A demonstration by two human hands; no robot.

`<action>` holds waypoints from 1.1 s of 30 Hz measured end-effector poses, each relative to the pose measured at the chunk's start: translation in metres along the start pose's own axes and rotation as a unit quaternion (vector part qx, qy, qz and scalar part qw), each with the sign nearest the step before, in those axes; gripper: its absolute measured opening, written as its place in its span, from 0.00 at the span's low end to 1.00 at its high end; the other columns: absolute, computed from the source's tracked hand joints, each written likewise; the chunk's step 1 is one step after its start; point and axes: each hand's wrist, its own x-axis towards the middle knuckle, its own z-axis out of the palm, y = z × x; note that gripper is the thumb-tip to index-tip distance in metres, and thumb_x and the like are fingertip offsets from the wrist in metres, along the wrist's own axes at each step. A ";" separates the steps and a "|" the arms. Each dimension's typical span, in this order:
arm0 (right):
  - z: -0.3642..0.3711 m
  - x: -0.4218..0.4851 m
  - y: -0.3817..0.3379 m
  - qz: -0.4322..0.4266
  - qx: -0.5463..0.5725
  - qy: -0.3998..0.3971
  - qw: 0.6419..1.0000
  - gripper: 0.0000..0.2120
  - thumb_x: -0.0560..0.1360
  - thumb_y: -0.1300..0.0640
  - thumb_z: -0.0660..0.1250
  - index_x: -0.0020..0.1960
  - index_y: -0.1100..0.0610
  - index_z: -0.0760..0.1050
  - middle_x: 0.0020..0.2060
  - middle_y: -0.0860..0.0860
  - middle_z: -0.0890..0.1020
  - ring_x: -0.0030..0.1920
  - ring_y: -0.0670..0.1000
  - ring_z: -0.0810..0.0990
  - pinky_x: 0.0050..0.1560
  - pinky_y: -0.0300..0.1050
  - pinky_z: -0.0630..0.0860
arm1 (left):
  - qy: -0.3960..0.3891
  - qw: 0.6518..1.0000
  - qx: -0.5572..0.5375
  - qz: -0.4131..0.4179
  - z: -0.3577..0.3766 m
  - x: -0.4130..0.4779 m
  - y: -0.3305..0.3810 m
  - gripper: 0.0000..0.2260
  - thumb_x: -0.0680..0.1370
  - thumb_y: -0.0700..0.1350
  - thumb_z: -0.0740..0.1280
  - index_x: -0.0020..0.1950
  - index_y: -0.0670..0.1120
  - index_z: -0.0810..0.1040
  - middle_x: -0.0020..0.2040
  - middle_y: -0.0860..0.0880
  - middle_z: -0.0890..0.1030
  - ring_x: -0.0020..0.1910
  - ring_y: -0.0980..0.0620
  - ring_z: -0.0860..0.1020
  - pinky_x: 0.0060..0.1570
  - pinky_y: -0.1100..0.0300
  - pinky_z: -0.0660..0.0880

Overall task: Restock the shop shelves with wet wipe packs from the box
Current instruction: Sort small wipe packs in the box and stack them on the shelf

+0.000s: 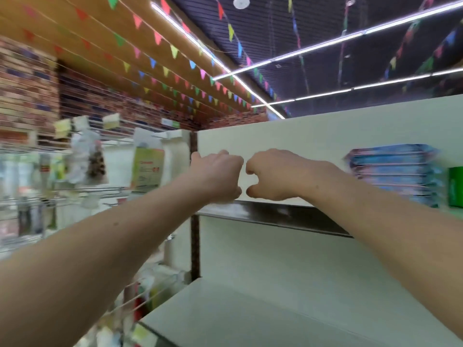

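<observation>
Both my arms reach up to the upper shelf (280, 216) of a white shelf unit. My left hand (218, 176) and my right hand (273, 174) hover side by side just above the shelf's front edge, knuckles toward me. Their fingers are loosely curled, with a small gap between the two hands. I see no pack in either hand; the palms are hidden. A stack of blue wet wipe packs (393, 176) lies on the same shelf, to the right of my right hand and apart from it. The box is out of view.
A green pack (456, 186) stands right of the blue stack. Below is a white lower shelf (275, 309). To the left, wire racks (82, 191) carry hanging goods and a green-and-white packet (147, 166). A dark upright post (195, 234) separates the two units.
</observation>
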 end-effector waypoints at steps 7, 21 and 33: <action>0.009 -0.016 -0.048 -0.148 0.041 0.021 0.988 0.21 0.76 0.49 0.67 0.66 0.57 0.72 0.59 0.53 0.79 0.56 0.55 0.78 0.54 0.47 0.76 | -0.037 0.991 0.067 -0.108 -0.011 -0.069 -0.016 0.19 0.75 0.51 0.67 0.65 0.53 0.71 0.58 0.51 0.76 0.58 0.47 0.75 0.48 0.53 0.67; 0.044 -0.141 -0.167 -0.418 0.122 -0.068 0.898 0.09 0.75 0.51 0.69 0.50 0.55 0.75 0.43 0.51 0.80 0.44 0.53 0.79 0.40 0.42 0.73 | -0.232 0.900 0.087 -0.358 -0.028 -0.281 0.012 0.15 0.74 0.49 0.69 0.61 0.52 0.75 0.53 0.50 0.79 0.51 0.46 0.76 0.56 0.47 0.70; 0.018 -0.344 -0.297 -0.611 0.167 -0.139 0.761 0.17 0.77 0.51 0.67 0.63 0.56 0.74 0.56 0.52 0.79 0.53 0.54 0.78 0.52 0.47 0.78 | -0.325 0.758 0.126 -0.551 -0.100 -0.522 0.071 0.12 0.75 0.48 0.69 0.57 0.48 0.77 0.46 0.50 0.78 0.43 0.50 0.78 0.37 0.58 0.74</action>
